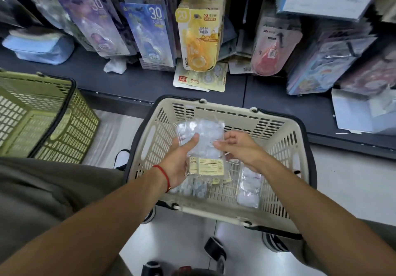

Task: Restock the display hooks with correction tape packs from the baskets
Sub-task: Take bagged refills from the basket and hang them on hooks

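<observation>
Clear correction tape pack [201, 145] held upright-ish over the cream basket [285, 147], long axis running from the label end near the person up toward the display hooks beyond the basket's far rim. Left hand [182, 160] carries it: thumb curled across the front face, fingers behind, a closed grip on the pack's left edge. Right hand [237, 147] is at the pack's right edge, fingertips pinching the plastic there; how firmly, cannot tell. More packs lie flat on the basket floor below the held one, one clear pack [249, 187] toward the right wall. Yellow carded packs [198, 40] hang straight beyond the basket; green basket [42, 121] sits well to its left. Judgement: the lift goes forward and up, and the left hand holds the bearing grip.
</observation>
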A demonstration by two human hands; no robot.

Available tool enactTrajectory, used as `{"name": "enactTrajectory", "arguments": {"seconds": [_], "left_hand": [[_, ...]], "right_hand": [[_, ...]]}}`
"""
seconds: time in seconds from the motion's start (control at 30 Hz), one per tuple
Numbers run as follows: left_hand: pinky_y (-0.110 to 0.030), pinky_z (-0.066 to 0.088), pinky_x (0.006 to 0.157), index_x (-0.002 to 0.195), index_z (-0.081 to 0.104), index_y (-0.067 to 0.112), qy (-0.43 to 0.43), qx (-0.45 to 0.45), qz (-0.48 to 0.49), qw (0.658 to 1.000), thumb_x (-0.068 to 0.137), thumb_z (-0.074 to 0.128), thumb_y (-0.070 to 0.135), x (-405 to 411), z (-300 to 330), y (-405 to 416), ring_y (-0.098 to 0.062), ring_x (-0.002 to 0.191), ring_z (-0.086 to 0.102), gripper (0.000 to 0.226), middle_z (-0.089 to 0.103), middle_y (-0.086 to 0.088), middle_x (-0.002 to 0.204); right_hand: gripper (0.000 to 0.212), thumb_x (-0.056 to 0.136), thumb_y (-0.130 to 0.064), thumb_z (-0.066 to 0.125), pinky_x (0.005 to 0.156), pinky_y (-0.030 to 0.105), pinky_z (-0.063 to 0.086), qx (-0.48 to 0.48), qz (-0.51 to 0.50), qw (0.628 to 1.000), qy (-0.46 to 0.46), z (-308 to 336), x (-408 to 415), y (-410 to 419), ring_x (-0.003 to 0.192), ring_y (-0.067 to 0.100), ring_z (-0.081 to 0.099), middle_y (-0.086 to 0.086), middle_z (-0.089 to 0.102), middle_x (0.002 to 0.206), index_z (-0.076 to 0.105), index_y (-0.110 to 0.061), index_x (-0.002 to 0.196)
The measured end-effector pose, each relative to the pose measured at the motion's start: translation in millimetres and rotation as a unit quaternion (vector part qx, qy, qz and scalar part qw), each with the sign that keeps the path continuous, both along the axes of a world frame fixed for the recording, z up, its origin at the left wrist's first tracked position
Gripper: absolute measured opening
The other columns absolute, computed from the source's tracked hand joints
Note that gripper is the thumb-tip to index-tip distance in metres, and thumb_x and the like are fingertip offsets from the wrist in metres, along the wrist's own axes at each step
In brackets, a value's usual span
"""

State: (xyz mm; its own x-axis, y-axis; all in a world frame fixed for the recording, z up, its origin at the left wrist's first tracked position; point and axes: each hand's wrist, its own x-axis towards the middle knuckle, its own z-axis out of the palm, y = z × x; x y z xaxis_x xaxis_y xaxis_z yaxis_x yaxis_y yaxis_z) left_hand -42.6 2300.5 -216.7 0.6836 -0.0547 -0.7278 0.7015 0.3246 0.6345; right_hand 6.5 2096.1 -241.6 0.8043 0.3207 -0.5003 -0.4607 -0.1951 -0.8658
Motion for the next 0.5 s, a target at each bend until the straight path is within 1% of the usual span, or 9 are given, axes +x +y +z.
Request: {"name": "enactTrajectory", "arguments": {"seconds": [0.03,0.1,0.17,0.2,0.27,0.3,0.37,0.43,0.5], "left_hand": [[-0.060,0.059,0.094,0.156,0.025,0.041,-0.009,0.004,-0.018,1.000,0.088,0.081,0.032,-1,-1,-3,-0.035,0.109,0.075,0.089,0.066,-0.010,0.139],[-0.062,0.057,0.098,0.148,0.043,0.031,-0.038,0.030,-0.034,0.998,0.088,0.083,0.015,-4,-5,-3,-0.034,0.113,0.073,0.074,0.070,-0.012,0.135],[-0.059,0.061,0.091,0.125,0.053,0.041,-0.034,0.050,-0.003,0.998,0.088,0.081,0.004,-5,-9,5,-0.033,0.109,0.075,0.059,0.073,-0.010,0.126],[-0.057,0.062,0.088,0.119,0.052,0.043,-0.029,0.055,0.009,0.998,0.087,0.081,0.003,-5,-9,9,-0.032,0.106,0.076,0.059,0.074,-0.008,0.124],[-0.056,0.060,0.094,0.130,0.048,0.039,-0.021,0.065,0.018,0.998,0.085,0.084,0.006,-6,-11,17,-0.027,0.109,0.073,0.066,0.070,-0.002,0.129],[-0.057,0.055,0.101,0.137,0.045,0.038,-0.019,0.072,0.017,0.997,0.084,0.085,0.008,-7,-13,20,-0.026,0.115,0.069,0.074,0.067,-0.001,0.135],[-0.061,0.045,0.111,0.150,0.038,0.035,-0.025,0.074,0.019,0.997,0.081,0.088,0.010,-8,-15,26,-0.030,0.129,0.061,0.089,0.060,-0.005,0.147],[-0.066,0.036,0.117,0.160,0.027,0.036,-0.024,0.074,0.016,0.997,0.079,0.089,0.012,-7,-19,28,-0.035,0.139,0.053,0.105,0.055,-0.007,0.154],[-0.067,0.033,0.119,0.162,0.024,0.036,-0.022,0.072,0.009,0.997,0.080,0.089,0.012,-7,-18,28,-0.035,0.142,0.049,0.107,0.053,-0.006,0.155]], "right_hand": [[0.049,0.080,-0.029,0.087,0.064,0.029,0.061,0.002,-0.007,1.000,-0.005,-1,-1,7,0.078,0.021,0.074,0.014,0.077,0.099,0.068,0.003,0.111],[0.050,0.084,-0.043,0.081,0.065,0.035,0.064,0.003,-0.033,0.999,0.004,-10,-1,10,0.079,0.026,0.074,0.017,0.076,0.101,0.070,0.000,0.107],[0.048,0.097,-0.054,0.067,0.073,0.044,0.065,-0.146,-0.039,0.988,-0.022,-26,-1,0,0.084,0.028,0.074,0.019,0.074,0.103,0.068,-0.007,0.103],[0.049,0.100,-0.056,0.061,0.081,0.046,0.063,-0.298,0.003,0.954,-0.043,-38,-4,-9,0.092,0.030,0.074,0.019,0.073,0.109,0.066,-0.008,0.107],[0.067,0.099,-0.061,0.058,0.095,0.042,0.057,-0.527,0.115,0.842,-0.015,-64,-20,-24,0.116,0.034,0.066,0.019,0.061,0.134,0.053,-0.005,0.136],[0.083,0.096,-0.066,0.059,0.096,0.040,0.055,-0.578,0.156,0.801,0.009,-77,-31,-27,0.124,0.034,0.061,0.021,0.051,0.143,0.041,-0.003,0.148],[0.104,0.089,-0.072,0.064,0.100,0.038,0.052,-0.620,0.210,0.756,0.015,-96,-50,-27,0.129,0.033,0.053,0.024,0.038,0.147,0.025,0.000,0.154],[0.102,0.090,-0.060,0.071,0.106,0.038,0.048,-0.620,0.204,0.758,-0.004,-105,-56,-27,0.132,0.035,0.047,0.024,0.031,0.148,0.021,0.001,0.154],[0.089,0.097,-0.036,0.071,0.111,0.041,0.045,-0.539,0.140,0.830,0.027,-101,-48,-31,0.137,0.039,0.044,0.024,0.029,0.152,0.018,-0.001,0.159]]}}
